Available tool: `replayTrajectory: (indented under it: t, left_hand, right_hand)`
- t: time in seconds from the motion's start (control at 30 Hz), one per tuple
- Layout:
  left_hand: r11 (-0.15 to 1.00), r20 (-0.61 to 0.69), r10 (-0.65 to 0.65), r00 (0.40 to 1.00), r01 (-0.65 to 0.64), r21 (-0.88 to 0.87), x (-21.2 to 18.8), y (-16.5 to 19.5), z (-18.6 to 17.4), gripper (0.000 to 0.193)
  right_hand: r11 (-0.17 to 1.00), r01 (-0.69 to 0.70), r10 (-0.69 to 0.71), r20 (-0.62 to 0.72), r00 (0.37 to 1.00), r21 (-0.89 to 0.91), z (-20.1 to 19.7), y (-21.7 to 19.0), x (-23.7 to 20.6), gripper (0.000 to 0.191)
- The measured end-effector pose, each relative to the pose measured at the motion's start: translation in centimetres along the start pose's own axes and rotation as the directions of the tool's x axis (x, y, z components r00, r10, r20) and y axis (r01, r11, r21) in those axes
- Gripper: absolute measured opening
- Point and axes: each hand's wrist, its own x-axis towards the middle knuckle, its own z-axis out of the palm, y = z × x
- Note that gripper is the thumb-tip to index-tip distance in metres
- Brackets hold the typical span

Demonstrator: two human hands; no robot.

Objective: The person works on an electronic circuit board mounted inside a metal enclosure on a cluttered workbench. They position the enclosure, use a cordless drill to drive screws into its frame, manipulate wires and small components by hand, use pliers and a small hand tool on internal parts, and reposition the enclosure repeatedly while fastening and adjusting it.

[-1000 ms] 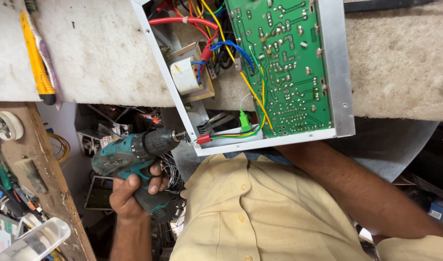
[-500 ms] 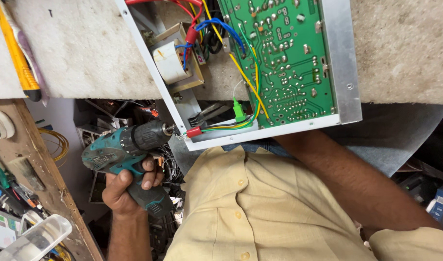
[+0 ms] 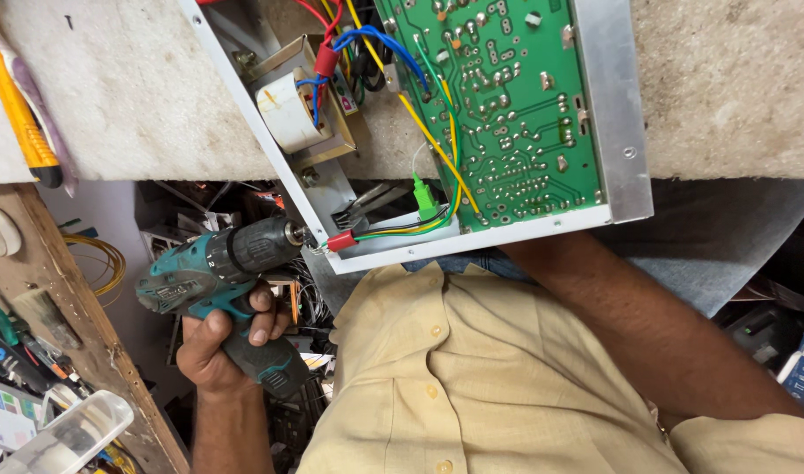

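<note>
Up-right of the left hand (image 3: 222, 338): metal chassis (image 3: 613, 114) on the bench edge, green board (image 3: 507, 114) and transformer (image 3: 288, 110) inside. Left hand fisted on the teal drill (image 3: 218, 268), its tip at the chassis's near corner beside a red connector (image 3: 340, 240). Right forearm runs under the chassis; right hand hidden, grip unknown.

— Any room beside the metal case (image 3: 614, 132)?
— Bare worktop (image 3: 735, 79) to one side. Inside, wires (image 3: 437, 132), a transformer (image 3: 290, 110) and the circuit board (image 3: 507, 105) crowd it.
— Below the edge?
— Cluttered shelf (image 3: 60, 316), tangled cables (image 3: 310, 290).
</note>
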Motion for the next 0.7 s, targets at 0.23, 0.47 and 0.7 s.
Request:
replayTrajectory:
  t: [0.23, 0.47, 0.7]
  left_hand:
    - [1.000, -0.001, -0.010, 1.000, 0.010, -0.020, -0.20, -0.08, -0.23, 0.053]
    - [0.999, 0.011, -0.007, 1.000, 0.007, -0.039, -0.05, -0.07, -0.32, 0.054]
    - [1.000, 0.003, -0.005, 1.000, 0.005, -0.029, -0.09, -0.17, -0.73, 0.056]
  right_hand:
    - [1.000, 0.003, -0.003, 0.001, 1.000, 0.006, 0.41, 0.23, -0.13, 0.019]
    - [1.000, 0.003, -0.003, -0.003, 1.000, 0.009, 0.43, 0.48, 0.15, 0.018]
    - [1.000, 0.008, -0.008, -0.006, 1.000, 0.010, 0.38, 0.65, 0.38, 0.016]
